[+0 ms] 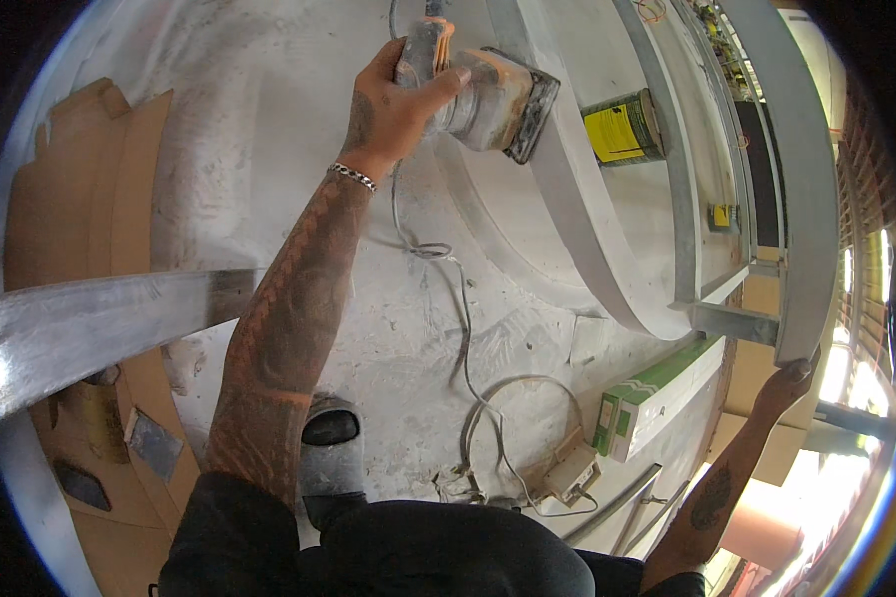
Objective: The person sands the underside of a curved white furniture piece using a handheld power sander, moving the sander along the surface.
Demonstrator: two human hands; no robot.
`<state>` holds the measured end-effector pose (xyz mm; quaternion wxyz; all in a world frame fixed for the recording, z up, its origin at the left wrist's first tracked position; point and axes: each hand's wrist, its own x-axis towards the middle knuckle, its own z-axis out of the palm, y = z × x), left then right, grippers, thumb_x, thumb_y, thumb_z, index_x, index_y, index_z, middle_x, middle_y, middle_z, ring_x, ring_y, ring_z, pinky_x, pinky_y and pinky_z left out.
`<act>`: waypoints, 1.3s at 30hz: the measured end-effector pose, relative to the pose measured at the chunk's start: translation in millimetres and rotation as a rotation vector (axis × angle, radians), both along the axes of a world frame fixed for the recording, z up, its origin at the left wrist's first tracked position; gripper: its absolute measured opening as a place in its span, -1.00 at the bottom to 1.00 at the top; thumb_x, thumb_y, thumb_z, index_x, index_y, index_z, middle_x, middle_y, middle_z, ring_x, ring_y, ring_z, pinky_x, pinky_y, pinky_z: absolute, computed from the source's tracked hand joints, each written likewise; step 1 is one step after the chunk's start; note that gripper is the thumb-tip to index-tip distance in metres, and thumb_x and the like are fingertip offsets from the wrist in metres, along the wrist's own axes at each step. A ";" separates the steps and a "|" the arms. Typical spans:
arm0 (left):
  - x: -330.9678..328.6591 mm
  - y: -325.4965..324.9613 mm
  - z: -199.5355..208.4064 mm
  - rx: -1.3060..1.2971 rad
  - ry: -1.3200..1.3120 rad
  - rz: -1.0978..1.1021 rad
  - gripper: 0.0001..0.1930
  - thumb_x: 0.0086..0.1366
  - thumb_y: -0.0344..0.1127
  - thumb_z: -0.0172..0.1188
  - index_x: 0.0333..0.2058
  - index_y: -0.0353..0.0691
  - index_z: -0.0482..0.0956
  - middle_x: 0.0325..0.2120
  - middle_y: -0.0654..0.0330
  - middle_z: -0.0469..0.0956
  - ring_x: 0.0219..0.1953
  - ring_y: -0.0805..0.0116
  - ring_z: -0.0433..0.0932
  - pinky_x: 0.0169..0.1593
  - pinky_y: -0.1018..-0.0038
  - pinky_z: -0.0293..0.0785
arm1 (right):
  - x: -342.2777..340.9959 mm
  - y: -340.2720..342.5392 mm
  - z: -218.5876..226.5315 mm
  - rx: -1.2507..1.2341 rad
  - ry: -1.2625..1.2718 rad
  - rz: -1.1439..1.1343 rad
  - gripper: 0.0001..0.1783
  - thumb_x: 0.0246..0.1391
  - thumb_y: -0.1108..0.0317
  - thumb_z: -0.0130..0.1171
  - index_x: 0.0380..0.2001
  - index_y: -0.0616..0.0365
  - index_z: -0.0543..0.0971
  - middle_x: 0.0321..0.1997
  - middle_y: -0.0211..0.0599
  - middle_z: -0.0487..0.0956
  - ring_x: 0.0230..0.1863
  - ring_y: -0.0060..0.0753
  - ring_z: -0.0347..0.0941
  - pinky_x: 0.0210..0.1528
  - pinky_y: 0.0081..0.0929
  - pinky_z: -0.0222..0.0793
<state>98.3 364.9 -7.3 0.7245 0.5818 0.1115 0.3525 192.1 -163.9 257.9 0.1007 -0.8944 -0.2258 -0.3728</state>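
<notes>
My left hand (390,111), arm stretched forward, is wrapped around the body of a dusty electric sander (488,95). The sander's flat dark pad (534,115) is tilted on edge and lies against the side of a long grey bar of a metal frame (582,189); whether it presses on it I cannot tell. My right hand (788,383) grips the near end of the frame's right-hand bar (806,269), its fingers partly hidden behind it. A grey cord (465,328) trails from near the sander down across the floor.
A yellow-labelled can (622,131) and a smaller one (723,216) stand beyond the bars. Nearer are a green-and-white long box (657,398), a socket block (570,468) and loose metal lengths (617,507). At left, a metal bar (110,328) crosses over cardboard (90,199).
</notes>
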 end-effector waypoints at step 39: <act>-45.0 -78.7 -12.4 0.272 -0.065 0.108 -0.52 0.06 -0.19 0.37 -0.11 -0.25 0.40 -0.33 0.25 0.47 -0.28 0.48 0.47 -0.19 0.47 0.46 | 14.3 -32.6 2.1 0.062 0.045 0.035 -0.43 0.35 0.06 -0.23 0.17 0.33 0.33 0.10 0.01 0.44 0.13 -0.10 0.34 0.21 -0.23 0.17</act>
